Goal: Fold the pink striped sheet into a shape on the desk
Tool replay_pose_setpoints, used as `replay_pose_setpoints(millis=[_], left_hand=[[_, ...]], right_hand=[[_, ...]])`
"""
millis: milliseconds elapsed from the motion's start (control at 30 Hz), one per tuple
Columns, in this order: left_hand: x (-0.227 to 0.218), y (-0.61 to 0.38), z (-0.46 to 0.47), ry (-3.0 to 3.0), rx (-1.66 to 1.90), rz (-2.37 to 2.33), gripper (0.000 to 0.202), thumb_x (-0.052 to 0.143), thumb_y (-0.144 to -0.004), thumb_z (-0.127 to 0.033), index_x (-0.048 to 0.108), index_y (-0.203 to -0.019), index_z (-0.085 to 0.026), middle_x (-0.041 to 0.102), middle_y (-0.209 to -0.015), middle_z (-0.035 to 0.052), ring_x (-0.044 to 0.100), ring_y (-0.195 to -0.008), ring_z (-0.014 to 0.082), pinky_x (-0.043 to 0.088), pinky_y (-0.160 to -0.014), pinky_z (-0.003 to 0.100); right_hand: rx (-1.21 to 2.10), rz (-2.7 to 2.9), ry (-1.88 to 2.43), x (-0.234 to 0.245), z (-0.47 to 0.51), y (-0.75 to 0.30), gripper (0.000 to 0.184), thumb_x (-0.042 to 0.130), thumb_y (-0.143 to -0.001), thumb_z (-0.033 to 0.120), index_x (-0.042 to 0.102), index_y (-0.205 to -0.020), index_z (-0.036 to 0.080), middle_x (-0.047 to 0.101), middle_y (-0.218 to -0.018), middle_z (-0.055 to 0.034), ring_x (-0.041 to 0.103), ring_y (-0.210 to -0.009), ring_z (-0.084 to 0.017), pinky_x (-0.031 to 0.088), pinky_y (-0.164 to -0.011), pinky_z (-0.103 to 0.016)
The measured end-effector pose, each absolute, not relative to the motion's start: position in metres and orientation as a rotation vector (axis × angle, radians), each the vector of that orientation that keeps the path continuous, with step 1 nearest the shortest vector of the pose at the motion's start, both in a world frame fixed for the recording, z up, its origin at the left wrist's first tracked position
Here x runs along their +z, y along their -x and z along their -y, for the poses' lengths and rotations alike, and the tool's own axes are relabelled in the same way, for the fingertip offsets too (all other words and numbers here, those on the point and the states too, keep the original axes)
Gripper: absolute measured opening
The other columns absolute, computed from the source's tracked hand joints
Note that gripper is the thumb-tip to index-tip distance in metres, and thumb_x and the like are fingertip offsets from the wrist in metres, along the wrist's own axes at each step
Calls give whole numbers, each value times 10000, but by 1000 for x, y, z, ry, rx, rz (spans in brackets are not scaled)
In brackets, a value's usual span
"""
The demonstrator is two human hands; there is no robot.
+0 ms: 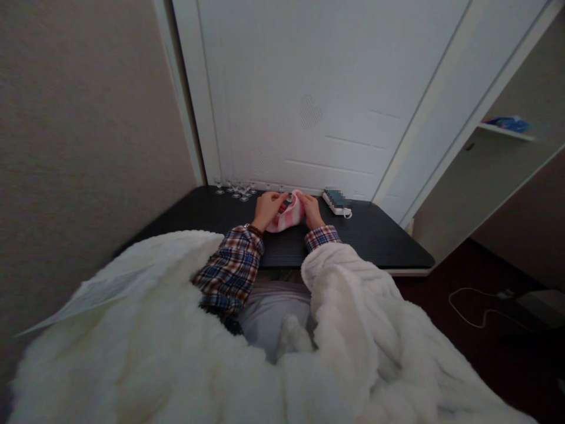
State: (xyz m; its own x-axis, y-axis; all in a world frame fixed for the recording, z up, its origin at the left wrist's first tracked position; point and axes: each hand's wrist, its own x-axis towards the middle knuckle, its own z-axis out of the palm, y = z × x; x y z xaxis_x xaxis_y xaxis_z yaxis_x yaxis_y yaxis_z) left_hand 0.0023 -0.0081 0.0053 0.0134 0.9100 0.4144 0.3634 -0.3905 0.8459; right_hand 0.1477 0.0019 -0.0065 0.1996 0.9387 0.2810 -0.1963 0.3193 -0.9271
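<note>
A pink-and-white striped cloth (288, 220) hangs bunched between my two hands, just above the black tabletop. My right hand (311, 211) is closed on the cloth's upper right part, its fingertips pinching the fabric. On the other side, my left hand (268, 209) is closed, with its thumb and fingers at a small clear glass (289, 198) that pokes out of the cloth's fold. The cloth hides most of this glass. Several small stemmed glasses (236, 189) stand at the back left of the table, beyond my left hand.
The black table (198, 212) backs onto a white panel door (282, 88). Right of my hands lies a white-edged device with a strap (338, 203), its top blurred. A wall (97, 118) rises at left. A white cable (468, 290) lies on the floor at right.
</note>
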Motion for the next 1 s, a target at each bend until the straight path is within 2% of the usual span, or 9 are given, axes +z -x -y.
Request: replay_pose_setpoints(millis=[267,500,767,1000], left_hand=[[3,-1,6,-1741,1339,-1277,455,477,-889,-563,681,-788,-168,616,-519,26,558,-457,141,413,-482,228],[6,-1,11,-1644,1330,-1278,521,350,-942,-533,630,-695,-169,574,-479,35,528,-418,148,387,-451,248],[2,-2,5,-1743,1429,-1251,391,425,-934,-505,603,-793,-186,552,-528,-8,538,-465,134,397,-501,236],[1,-5,3,-1750,1400,-1289,211,564,-865,-396,600,-855,-188,562,-558,-21,562,-515,142,401,-538,241]], right_hand=[[965,1126,895,-4,1,-146,385,744,-585,509,636,-707,161,595,-656,27,475,-646,-100,373,-633,-254],[928,1221,858,-7,-5,-145,358,733,-612,487,629,-736,168,585,-683,36,465,-660,-95,372,-635,-241],[921,1197,891,-8,-5,-146,350,719,-620,488,626,-721,166,582,-676,32,467,-666,-101,369,-641,-247],[927,1183,924,-9,-6,-147,362,727,-606,496,634,-696,158,598,-669,18,470,-641,-102,358,-617,-258]])
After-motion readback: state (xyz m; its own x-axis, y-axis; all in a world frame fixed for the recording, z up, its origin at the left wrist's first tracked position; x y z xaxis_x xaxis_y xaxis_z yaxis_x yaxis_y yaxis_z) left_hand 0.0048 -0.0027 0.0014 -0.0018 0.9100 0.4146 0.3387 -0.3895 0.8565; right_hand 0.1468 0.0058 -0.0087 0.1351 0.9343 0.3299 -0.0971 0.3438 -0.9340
